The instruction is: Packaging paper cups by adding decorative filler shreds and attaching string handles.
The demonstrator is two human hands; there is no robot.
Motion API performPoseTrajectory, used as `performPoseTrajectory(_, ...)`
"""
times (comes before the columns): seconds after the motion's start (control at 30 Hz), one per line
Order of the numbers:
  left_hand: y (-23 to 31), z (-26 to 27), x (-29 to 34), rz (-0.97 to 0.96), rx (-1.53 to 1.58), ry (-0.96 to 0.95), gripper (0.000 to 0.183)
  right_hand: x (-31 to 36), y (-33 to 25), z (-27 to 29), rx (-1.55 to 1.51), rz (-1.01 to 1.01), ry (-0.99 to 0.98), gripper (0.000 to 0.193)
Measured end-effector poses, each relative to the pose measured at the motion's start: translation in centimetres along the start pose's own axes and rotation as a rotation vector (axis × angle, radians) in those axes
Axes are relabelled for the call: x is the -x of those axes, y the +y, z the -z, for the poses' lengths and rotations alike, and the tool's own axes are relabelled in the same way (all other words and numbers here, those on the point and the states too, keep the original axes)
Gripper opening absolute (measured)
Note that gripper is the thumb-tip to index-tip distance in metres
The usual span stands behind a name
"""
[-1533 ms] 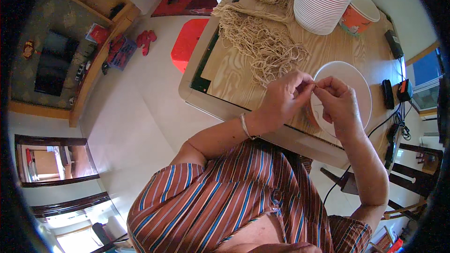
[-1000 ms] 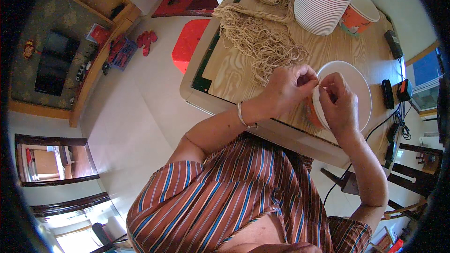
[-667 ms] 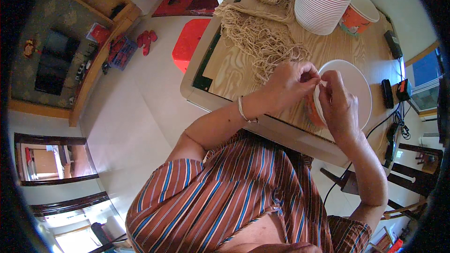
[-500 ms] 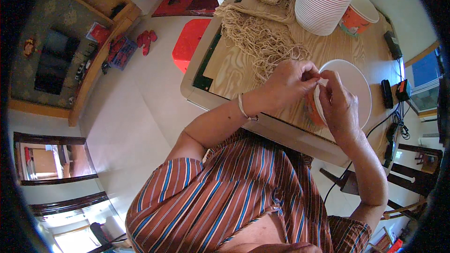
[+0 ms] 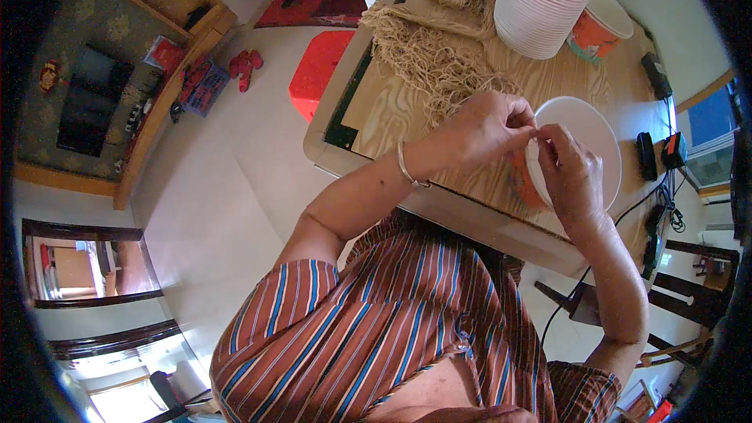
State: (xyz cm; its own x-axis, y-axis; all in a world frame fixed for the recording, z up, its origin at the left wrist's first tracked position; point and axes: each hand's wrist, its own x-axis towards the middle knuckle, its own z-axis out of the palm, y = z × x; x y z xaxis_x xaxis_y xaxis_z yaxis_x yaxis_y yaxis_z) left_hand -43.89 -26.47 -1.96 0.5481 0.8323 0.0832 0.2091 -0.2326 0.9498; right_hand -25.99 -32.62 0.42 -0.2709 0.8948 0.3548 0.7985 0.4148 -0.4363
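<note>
A white-lined paper tub [image 5: 591, 129] with an orange printed outside stands on the wood-grain table. Over its near left part, my left hand [image 5: 486, 131] and my right hand [image 5: 576, 176] meet fingertip to fingertip. Both hands are closed in a pinch. What lies between the fingers, if anything, is too small to name. A bracelet circles my left wrist. Beyond my left hand spreads a tangled heap of tan, yarn-like strands [image 5: 439, 55].
At the far side rises a tall stack of nested white tubs [image 5: 544, 8], with an orange printed tub [image 5: 594, 37] beside it. Black adapters [image 5: 674, 150] and cables line the table's right edge. A red stool [image 5: 317, 74] stands left of the table.
My fingertips have shifted slightly while staying together over the tub. The right hand sits a little lower. The tub, stack and strands look the same.
</note>
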Motion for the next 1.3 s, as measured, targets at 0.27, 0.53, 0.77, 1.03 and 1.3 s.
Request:
performPoseTrajectory(0.27,0.3,0.1,-0.2,-0.016,-0.064,-0.048,0.017,-0.4,0.8,-0.3,-0.248,-0.164,-0.013,0.007)
performPoseTrajectory(0.53,0.4,0.0,0.1,-0.332,-0.391,0.024,0.019,-0.8,2.6,-0.5,-0.446,-0.351,-0.152,0.006)
performPoseTrajectory(0.77,0.8,0.0,0.2,-0.441,-0.588,0.005,0.016,-1.4,1.4,0.6,-0.551,-0.476,-0.244,0.005)
performPoseTrajectory(1.03,1.1,-0.1,0.2,-0.404,-0.567,-0.034,0.015,-1.6,1.7,2.0,-0.813,-0.684,-0.417,0.010)
performPoseTrajectory(1.3,-0.2,0.2,-0.3,-0.182,-0.126,-0.126,0.015,-1.4,2.8,2.2,-0.941,-0.644,-0.442,0.007)
